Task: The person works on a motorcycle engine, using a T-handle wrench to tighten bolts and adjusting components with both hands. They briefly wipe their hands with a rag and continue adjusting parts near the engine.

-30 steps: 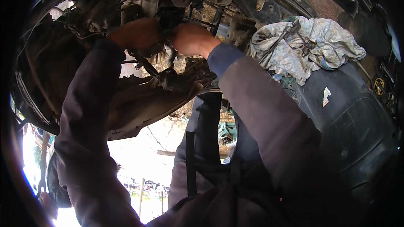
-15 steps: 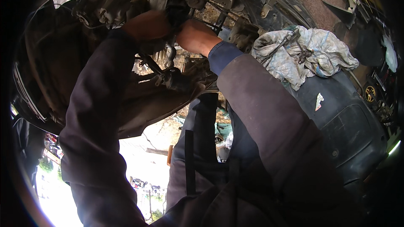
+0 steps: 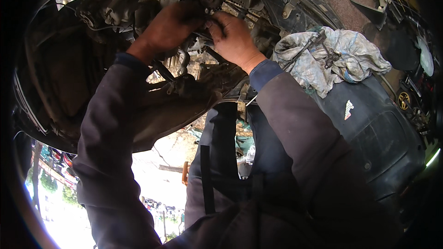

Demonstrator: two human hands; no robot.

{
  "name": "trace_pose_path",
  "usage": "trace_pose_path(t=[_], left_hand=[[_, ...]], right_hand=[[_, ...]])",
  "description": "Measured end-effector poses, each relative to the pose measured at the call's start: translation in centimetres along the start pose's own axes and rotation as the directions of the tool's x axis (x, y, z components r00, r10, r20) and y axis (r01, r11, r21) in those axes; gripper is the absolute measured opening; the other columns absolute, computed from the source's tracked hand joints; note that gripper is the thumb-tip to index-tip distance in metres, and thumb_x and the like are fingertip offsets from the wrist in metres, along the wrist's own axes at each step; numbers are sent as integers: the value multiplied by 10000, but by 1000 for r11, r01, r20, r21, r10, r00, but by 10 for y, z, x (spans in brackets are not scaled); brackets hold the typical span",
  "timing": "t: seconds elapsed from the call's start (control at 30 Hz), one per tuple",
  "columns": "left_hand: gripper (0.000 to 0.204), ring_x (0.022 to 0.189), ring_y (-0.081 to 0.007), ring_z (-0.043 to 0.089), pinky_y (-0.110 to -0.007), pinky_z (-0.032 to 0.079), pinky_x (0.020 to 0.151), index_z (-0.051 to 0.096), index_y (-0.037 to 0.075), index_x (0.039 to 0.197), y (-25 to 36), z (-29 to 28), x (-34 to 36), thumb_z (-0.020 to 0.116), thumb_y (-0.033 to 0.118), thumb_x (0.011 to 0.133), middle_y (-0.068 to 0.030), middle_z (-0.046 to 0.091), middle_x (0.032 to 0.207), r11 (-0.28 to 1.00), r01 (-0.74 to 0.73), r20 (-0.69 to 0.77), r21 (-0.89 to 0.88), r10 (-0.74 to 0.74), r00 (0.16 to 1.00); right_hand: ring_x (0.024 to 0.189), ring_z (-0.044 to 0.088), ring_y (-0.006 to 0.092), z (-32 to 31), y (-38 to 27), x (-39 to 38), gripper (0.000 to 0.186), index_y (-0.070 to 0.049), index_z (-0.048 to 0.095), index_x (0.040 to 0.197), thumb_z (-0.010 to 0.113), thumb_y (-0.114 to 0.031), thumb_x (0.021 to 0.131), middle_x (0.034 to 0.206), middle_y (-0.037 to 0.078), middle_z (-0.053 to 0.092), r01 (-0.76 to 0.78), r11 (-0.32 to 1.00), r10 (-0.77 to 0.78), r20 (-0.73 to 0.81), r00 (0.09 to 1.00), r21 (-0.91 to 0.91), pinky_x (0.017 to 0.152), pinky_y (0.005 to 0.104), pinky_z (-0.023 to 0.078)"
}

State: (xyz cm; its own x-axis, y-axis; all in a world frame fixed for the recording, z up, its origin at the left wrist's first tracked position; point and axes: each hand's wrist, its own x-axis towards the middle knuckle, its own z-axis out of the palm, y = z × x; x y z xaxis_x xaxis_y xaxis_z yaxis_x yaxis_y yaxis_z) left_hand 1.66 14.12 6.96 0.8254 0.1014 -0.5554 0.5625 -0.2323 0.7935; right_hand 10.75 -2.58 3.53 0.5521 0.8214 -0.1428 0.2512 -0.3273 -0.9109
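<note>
My left hand (image 3: 168, 28) reaches in among dark, greasy vehicle parts, its fingers curled and partly lost in shadow. My right hand (image 3: 234, 41) is close beside it on the right, thumb and forefinger pinched together. What either hand holds is too dark and small to make out. Just below the fingertips a curved metal pipe (image 3: 183, 62) runs downward. Left of my left hand sits a grimy engine assembly (image 3: 113, 11) with cables.
A stained whitish cloth (image 3: 341, 60) with metal tools (image 3: 316, 41) on it lies over a dark plastic panel (image 3: 374, 133) at the right. A large dark body panel (image 3: 184, 115) curves under my hands. Loose parts (image 3: 410, 97) crowd the far right edge.
My right hand has shifted right and turned, so its pinched fingers show. The left hand has moved slightly right and up, and more of it is visible.
</note>
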Motion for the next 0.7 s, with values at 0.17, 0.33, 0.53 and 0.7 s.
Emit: trace_pose_path(t=[0.17, 0.33, 0.53, 0.7], left_hand=[[321, 943, -188, 642, -312, 492, 835, 590, -28, 1183, -1, 11, 7, 601, 111, 894, -135, 682, 1060, 999, -49, -185, 17, 51, 981], [308, 891, -237, 661, -341, 497, 786, 595, -32, 1132, 0, 19, 7, 610, 152, 886, -176, 683, 1013, 968, -110, -288, 224, 173, 942], [286, 941, -388, 640, -409, 498, 786, 624, -15, 1081, 2, 23, 4, 601, 164, 859, -247, 651, 986, 977, -25, -325, 214, 96, 941], [267, 917, -376, 646, -389, 500, 786, 633, -13, 1066, -1, 23, 4, 603, 174, 878, -231, 659, 985, 987, -40, -334, 158, 91, 938]], right_hand=[[494, 581, 137, -2, 5, 8, 108, -17, 650, 925, 647, -110, 869, 604, 107, 617, -89, 993, 95, -72, 993, 81, 475, 289, 424], [732, 649, 380, -4, 3, 5, 102, -24, 675, 844, 665, -108, 788, 752, 200, 657, -88, 991, 102, -150, 983, 96, 662, 418, 517], [754, 646, 382, -4, 3, 5, 121, -28, 683, 861, 666, -121, 785, 770, 192, 662, -116, 991, 123, -124, 985, 61, 696, 436, 513], [733, 639, 387, -4, 4, 7, 107, -21, 681, 859, 656, -101, 792, 761, 200, 656, -95, 995, 96, -139, 986, 14, 679, 438, 505]])
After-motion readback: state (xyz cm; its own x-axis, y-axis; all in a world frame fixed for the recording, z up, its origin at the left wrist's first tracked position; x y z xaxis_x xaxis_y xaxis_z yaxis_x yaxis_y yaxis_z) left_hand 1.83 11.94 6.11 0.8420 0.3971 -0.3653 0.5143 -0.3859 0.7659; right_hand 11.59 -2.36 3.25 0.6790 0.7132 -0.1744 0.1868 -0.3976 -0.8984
